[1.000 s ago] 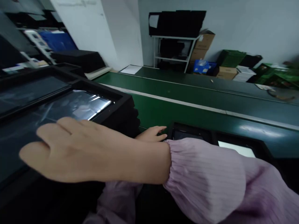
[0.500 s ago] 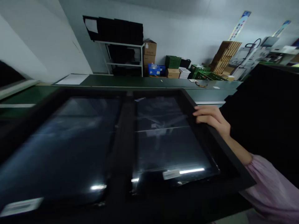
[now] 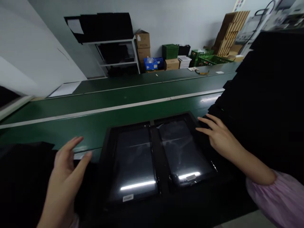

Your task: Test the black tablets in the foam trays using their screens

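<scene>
A black foam tray (image 3: 155, 148) rests low in front of me at the green bench. Two dark glass panels lie side by side in its compartments: the left panel (image 3: 135, 158) and the right panel (image 3: 185, 148), each under clear film with a small white label near its front edge. My left hand (image 3: 65, 175) is off the tray's left side, thumb and fingers apart, holding nothing. Over on the other side my right hand (image 3: 217, 134) hovers by the tray's right edge with its fingers spread; I cannot tell whether a fingertip touches it.
A tall stack of black trays (image 3: 266, 104) rises at my right. More black material (image 3: 26, 177) stands at my left. Behind runs a green bench (image 3: 106, 98) with pale rails. Farther back are a shelf rack (image 3: 118, 63), cardboard boxes (image 3: 143, 42) and green crates (image 3: 170, 52).
The tray has gone down and away from me onto the surface. My right hand has let go of its edge, and my left hand has come into view, open.
</scene>
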Action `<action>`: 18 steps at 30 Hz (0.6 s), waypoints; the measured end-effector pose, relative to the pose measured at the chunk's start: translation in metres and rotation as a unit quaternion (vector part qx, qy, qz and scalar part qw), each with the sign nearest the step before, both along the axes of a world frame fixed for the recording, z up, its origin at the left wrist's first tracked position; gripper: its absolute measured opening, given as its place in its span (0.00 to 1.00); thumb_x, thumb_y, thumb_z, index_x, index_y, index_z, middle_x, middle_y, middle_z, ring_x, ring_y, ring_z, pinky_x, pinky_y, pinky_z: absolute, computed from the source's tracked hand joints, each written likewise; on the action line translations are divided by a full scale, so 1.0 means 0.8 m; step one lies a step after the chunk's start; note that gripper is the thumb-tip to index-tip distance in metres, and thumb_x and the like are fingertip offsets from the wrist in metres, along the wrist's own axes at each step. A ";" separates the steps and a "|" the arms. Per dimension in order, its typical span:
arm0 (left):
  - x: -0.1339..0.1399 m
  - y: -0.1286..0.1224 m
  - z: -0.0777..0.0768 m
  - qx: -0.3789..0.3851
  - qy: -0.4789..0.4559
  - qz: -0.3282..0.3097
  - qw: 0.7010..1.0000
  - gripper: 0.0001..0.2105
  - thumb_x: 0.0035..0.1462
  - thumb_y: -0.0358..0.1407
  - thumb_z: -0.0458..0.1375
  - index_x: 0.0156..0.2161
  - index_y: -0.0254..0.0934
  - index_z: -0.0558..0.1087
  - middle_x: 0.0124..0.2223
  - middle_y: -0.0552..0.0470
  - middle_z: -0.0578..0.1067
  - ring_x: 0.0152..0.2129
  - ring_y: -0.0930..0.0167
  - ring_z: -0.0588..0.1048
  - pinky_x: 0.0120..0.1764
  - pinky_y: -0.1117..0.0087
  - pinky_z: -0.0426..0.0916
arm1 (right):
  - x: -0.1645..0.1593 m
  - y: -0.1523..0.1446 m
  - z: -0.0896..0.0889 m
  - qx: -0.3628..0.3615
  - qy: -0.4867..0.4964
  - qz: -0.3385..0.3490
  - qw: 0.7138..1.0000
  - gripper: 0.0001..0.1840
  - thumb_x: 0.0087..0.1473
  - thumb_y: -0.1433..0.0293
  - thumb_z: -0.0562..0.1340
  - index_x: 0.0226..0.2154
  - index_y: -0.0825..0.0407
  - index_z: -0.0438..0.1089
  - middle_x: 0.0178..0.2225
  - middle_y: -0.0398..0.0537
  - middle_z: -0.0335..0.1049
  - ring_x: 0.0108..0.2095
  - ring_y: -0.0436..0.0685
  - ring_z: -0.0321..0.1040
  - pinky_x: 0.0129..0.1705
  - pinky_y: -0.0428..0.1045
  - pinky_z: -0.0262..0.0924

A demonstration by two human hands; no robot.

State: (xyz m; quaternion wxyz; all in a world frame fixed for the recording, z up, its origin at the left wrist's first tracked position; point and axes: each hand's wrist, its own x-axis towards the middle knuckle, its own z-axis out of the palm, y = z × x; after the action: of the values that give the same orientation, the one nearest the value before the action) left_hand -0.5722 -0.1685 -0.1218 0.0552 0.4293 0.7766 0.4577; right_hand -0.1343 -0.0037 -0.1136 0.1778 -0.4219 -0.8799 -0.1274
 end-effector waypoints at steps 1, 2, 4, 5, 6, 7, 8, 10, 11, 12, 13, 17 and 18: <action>0.003 0.010 0.012 -0.007 0.007 -0.030 1.000 0.29 0.60 0.58 0.56 0.62 0.49 0.71 0.70 0.47 0.69 0.67 0.53 0.68 0.68 0.48 0.62 | -0.013 0.000 -0.004 -0.020 0.005 -0.001 1.000 0.27 0.63 0.77 0.50 0.50 0.48 0.82 0.66 0.51 0.69 0.71 0.69 0.57 0.65 0.70 0.67; 0.009 0.024 0.022 -0.041 -0.001 -0.092 0.995 0.29 0.59 0.57 0.56 0.60 0.46 0.72 0.69 0.46 0.70 0.67 0.53 0.68 0.68 0.47 0.62 | -0.025 0.001 -0.008 -0.042 0.007 -0.008 0.999 0.25 0.65 0.73 0.51 0.49 0.51 0.83 0.66 0.55 0.69 0.72 0.72 0.55 0.66 0.72 0.65; 0.028 0.062 0.031 -0.102 0.040 -0.199 0.974 0.30 0.57 0.57 0.55 0.58 0.41 0.73 0.66 0.40 0.72 0.66 0.53 0.70 0.68 0.47 0.61 | -0.046 0.005 -0.019 -0.083 0.011 -0.038 0.996 0.26 0.67 0.61 0.53 0.48 0.58 0.82 0.66 0.64 0.67 0.72 0.79 0.52 0.67 0.76 0.61; 0.040 0.085 0.028 -0.116 0.084 -0.225 0.964 0.31 0.57 0.55 0.54 0.60 0.38 0.72 0.67 0.38 0.71 0.67 0.53 0.68 0.69 0.47 0.60 | -0.053 0.009 -0.024 -0.097 0.015 -0.053 0.994 0.29 0.67 0.57 0.54 0.47 0.61 0.82 0.66 0.68 0.66 0.72 0.81 0.51 0.68 0.77 0.59; 0.053 0.108 0.022 -0.129 0.125 -0.246 0.953 0.33 0.58 0.53 0.55 0.63 0.36 0.70 0.69 0.36 0.69 0.69 0.53 0.65 0.70 0.47 0.58 | -0.057 0.013 -0.029 -0.108 0.024 -0.061 0.992 0.31 0.66 0.54 0.55 0.47 0.63 0.81 0.66 0.70 0.66 0.72 0.83 0.50 0.68 0.78 0.58; 0.067 0.130 0.013 -0.139 0.162 -0.258 0.942 0.35 0.58 0.51 0.56 0.65 0.33 0.67 0.71 0.34 0.66 0.70 0.53 0.63 0.70 0.46 0.57 | -0.059 0.018 -0.033 -0.117 0.035 -0.064 0.990 0.32 0.66 0.53 0.55 0.48 0.64 0.81 0.66 0.71 0.65 0.73 0.83 0.49 0.68 0.78 0.57; 0.080 0.150 0.003 -0.150 0.197 -0.260 0.933 0.36 0.57 0.50 0.58 0.67 0.32 0.66 0.72 0.32 0.65 0.71 0.51 0.61 0.70 0.44 0.56 | -0.059 0.022 -0.037 -0.125 0.050 -0.063 0.989 0.32 0.65 0.53 0.55 0.49 0.64 0.80 0.67 0.70 0.65 0.73 0.83 0.49 0.68 0.78 0.57; 0.102 0.181 -0.016 -0.165 0.258 -0.249 0.919 0.37 0.58 0.47 0.59 0.69 0.32 0.63 0.72 0.31 0.63 0.71 0.48 0.59 0.70 0.39 0.53 | -0.053 0.029 -0.042 -0.134 0.087 -0.063 0.985 0.31 0.64 0.53 0.57 0.50 0.61 0.80 0.67 0.67 0.65 0.73 0.81 0.50 0.68 0.78 0.57; 0.109 0.192 -0.022 -0.172 0.280 -0.241 0.913 0.36 0.58 0.45 0.59 0.69 0.32 0.63 0.72 0.30 0.64 0.71 0.47 0.60 0.70 0.37 0.52 | -0.050 0.032 -0.043 -0.138 0.104 -0.065 0.983 0.30 0.64 0.53 0.57 0.50 0.59 0.80 0.68 0.65 0.64 0.73 0.81 0.50 0.69 0.78 0.57; 0.114 0.199 -0.027 -0.180 0.296 -0.235 0.908 0.36 0.59 0.44 0.58 0.70 0.32 0.63 0.72 0.30 0.64 0.71 0.47 0.60 0.70 0.37 0.52 | -0.047 0.033 -0.045 -0.144 0.118 -0.067 0.980 0.29 0.64 0.52 0.58 0.51 0.58 0.80 0.68 0.64 0.64 0.73 0.80 0.50 0.69 0.78 0.57; 0.117 0.203 -0.028 -0.188 0.306 -0.232 0.904 0.35 0.60 0.43 0.57 0.70 0.31 0.63 0.71 0.31 0.65 0.70 0.48 0.61 0.70 0.37 0.52 | -0.045 0.035 -0.045 -0.151 0.130 -0.069 0.978 0.29 0.63 0.52 0.58 0.51 0.57 0.80 0.68 0.62 0.64 0.73 0.79 0.50 0.69 0.77 0.57; 0.115 0.205 -0.022 -0.214 0.317 -0.246 0.891 0.35 0.59 0.44 0.56 0.70 0.33 0.64 0.69 0.35 0.69 0.68 0.50 0.65 0.70 0.41 0.53 | -0.044 0.038 -0.047 -0.183 0.164 -0.067 0.967 0.26 0.61 0.52 0.61 0.50 0.53 0.80 0.68 0.59 0.65 0.72 0.78 0.52 0.68 0.77 0.58; 0.115 0.205 -0.019 -0.217 0.316 -0.246 0.890 0.36 0.59 0.45 0.56 0.70 0.33 0.64 0.68 0.35 0.70 0.67 0.50 0.66 0.70 0.42 0.54 | -0.044 0.038 -0.047 -0.188 0.172 -0.067 0.965 0.26 0.61 0.52 0.61 0.50 0.52 0.80 0.67 0.58 0.66 0.71 0.78 0.53 0.68 0.78 0.58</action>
State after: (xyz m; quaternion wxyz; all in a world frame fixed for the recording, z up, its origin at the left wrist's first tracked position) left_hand -0.4804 -0.0049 -0.1372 0.0100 0.7058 0.7027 0.0895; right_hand -0.1696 0.0265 -0.1516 0.2347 -0.5212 -0.8140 0.1035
